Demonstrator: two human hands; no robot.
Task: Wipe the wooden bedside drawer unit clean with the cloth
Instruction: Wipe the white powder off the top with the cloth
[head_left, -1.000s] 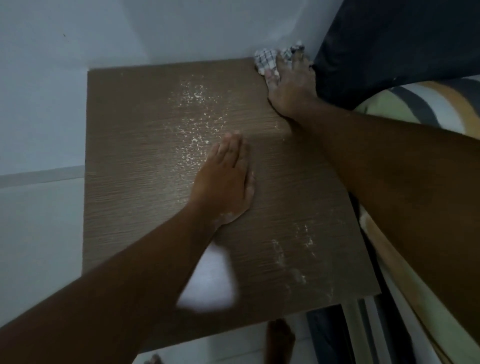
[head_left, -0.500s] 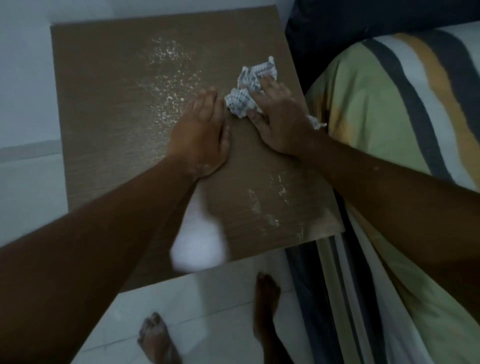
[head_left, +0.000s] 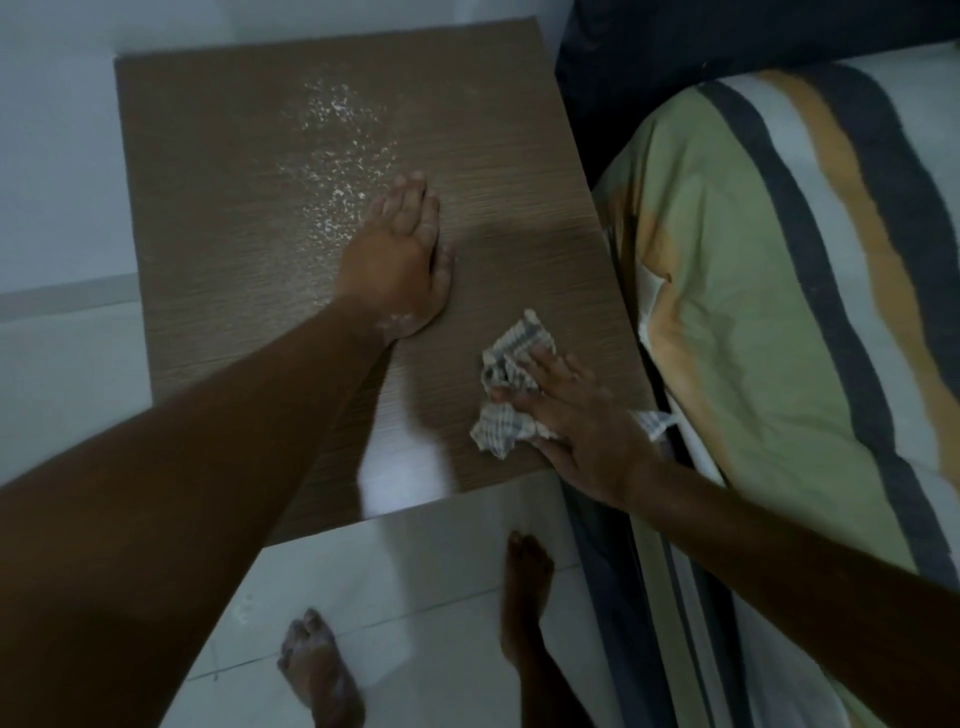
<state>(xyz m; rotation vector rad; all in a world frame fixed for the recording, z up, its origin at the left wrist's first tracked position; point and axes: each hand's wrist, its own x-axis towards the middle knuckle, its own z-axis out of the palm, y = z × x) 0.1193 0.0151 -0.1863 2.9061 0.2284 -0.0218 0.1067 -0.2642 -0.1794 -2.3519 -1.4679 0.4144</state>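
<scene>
On the drawer unit (head_left: 249, 208), the right hand (head_left: 587, 415) presses the checked cloth (head_left: 506, 384) flat, grip wide; the left hand (head_left: 400, 260) lies flat beside white powder (head_left: 337, 150).

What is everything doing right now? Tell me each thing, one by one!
Drawer unit top: partly dirty, white powder specks in the far middle.
Cloth: crumpled, pressed on the top near the front right corner.
Right hand: flat, fingers spread over the cloth.
Left hand: flat on the top, holding nothing.
Striped pillow: lying on the bed beside the unit.
</scene>
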